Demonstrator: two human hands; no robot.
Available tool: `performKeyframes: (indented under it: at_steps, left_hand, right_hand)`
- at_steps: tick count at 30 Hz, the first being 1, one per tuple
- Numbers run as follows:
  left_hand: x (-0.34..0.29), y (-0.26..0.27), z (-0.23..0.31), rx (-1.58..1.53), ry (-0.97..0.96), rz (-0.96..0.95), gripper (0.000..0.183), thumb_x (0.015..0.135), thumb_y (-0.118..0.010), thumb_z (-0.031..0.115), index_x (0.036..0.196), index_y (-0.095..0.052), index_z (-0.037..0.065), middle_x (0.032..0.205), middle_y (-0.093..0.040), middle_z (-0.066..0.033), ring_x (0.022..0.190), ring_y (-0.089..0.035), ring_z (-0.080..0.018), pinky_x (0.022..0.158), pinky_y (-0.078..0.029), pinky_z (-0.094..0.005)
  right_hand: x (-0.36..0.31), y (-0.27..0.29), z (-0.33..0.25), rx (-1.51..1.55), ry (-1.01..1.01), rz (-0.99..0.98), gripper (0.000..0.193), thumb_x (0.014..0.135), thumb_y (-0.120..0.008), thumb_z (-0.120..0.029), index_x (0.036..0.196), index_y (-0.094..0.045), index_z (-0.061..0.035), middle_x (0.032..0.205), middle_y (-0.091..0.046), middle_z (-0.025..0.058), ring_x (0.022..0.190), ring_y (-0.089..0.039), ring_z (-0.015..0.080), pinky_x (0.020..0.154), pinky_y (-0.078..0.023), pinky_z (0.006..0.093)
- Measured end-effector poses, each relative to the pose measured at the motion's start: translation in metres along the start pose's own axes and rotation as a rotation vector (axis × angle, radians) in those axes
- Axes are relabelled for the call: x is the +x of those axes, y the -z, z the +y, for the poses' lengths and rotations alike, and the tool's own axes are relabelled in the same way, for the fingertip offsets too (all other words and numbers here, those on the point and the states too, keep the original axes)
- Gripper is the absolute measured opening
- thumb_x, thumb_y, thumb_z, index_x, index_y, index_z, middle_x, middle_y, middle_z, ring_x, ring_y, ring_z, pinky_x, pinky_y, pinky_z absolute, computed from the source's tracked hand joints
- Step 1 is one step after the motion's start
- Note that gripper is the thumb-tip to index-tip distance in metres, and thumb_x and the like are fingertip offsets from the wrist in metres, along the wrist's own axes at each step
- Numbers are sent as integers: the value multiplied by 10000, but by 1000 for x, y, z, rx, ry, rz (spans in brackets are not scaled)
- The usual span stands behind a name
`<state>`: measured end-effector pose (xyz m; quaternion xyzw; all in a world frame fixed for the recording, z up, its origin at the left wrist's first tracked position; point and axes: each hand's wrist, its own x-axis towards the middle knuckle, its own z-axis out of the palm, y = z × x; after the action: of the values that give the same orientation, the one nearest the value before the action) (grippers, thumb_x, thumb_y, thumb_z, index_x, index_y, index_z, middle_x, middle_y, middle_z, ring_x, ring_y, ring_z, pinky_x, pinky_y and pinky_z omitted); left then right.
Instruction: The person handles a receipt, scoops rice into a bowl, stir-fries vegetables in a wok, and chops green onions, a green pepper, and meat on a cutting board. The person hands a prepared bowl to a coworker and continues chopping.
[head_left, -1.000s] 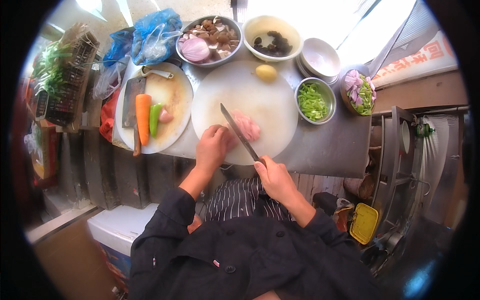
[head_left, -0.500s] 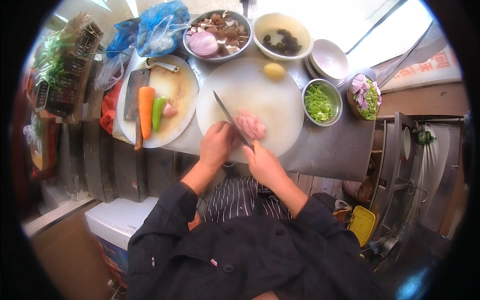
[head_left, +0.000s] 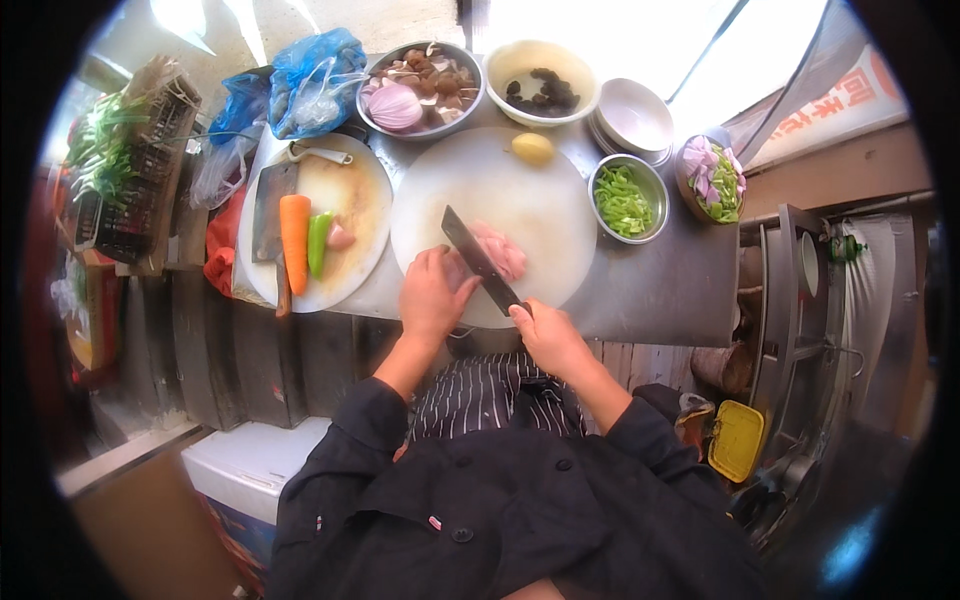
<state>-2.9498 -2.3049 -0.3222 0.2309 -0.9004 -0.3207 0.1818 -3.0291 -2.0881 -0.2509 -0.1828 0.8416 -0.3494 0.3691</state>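
Observation:
A round white cutting board (head_left: 570,270) lies in front of me with sliced pale pink raw meat (head_left: 505,255) on it. My right hand (head_left: 552,342) grips the handle of a knife (head_left: 478,258). Its dark, broad blade slants to the far left, tilted so that the flat side shows, between the slices and my left hand (head_left: 430,298). The left fingers are bent over a piece of meat beside the blade and partly hide it. Farther back on the same board sits a yellow, potato-like oval (head_left: 532,149).
A second board (head_left: 365,215) at left carries a cleaver (head_left: 271,215), a carrot (head_left: 295,245) and a green pepper (head_left: 319,243). Behind stand bowls of mushrooms with onion (head_left: 420,90) and black fungus (head_left: 543,95). Chopped greens (head_left: 623,203) fill a metal bowl at right.
The knife blade has tilted from edge-on to showing its flat side. My right hand has shifted a little right and nearer; my left thumb now stands out toward the blade.

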Motion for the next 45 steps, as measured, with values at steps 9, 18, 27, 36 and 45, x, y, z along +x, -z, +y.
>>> performKeyframes:
  at_steps: [9, 18, 27, 36, 45]
  left_hand:
    - [6, 3, -18, -83, 138, -225, 249, 905, -790, 170, 1094, -712, 29, 922, -738, -187, 859, -721, -405, 778, -576, -508]
    - [64, 85, -84, -185, 207, 83, 371, 955, -825, 252, 1198, -729, -12, 1012, -747, -140, 935, -710, -252, 865, -580, -390]
    - [38, 62, -28, 62, -75, 73, 407, 898, -801, 84, 1285, -705, -1, 1340, -696, -233, 1276, -658, -410, 1107, -525, -471]
    - [6, -7, 30, -77, -67, -31, 325, 936, -793, 79, 1256, -746, 48, 1323, -727, -180, 1235, -687, -401, 1061, -553, -464]
    - [32, -40, 66, 31, -221, 46, 250, 920, -759, 109, 1168, -765, 75, 1216, -725, -133, 1151, -687, -371, 994, -569, -451]
  right_hand:
    - [5, -28, -31, -89, 69, 107, 471, 1147, -545, -406, 1076, -619, 54, 942, -697, 367, 956, -660, 584, 825, -505, 616]
    - [37, -5, 7, 498, -216, -130, 528, 1131, -573, -501, 1050, -667, 12, 741, -679, 126, 571, -660, 219, 510, -524, 393]
    - [48, 49, 41, 190, -318, 111, 536, 1077, -697, -489, 925, -693, 25, 656, -641, 60, 514, -630, 144, 437, -484, 340]
    - [28, 93, 72, 189, -266, 214, 445, 1076, -714, -392, 961, -694, 37, 679, -680, 82, 555, -677, 152, 500, -541, 327]
    - [2, 91, 59, 179, 214, 103, 453, 1007, -747, -185, 1395, -645, 24, 1114, -756, 284, 883, -796, 332, 812, -605, 442]
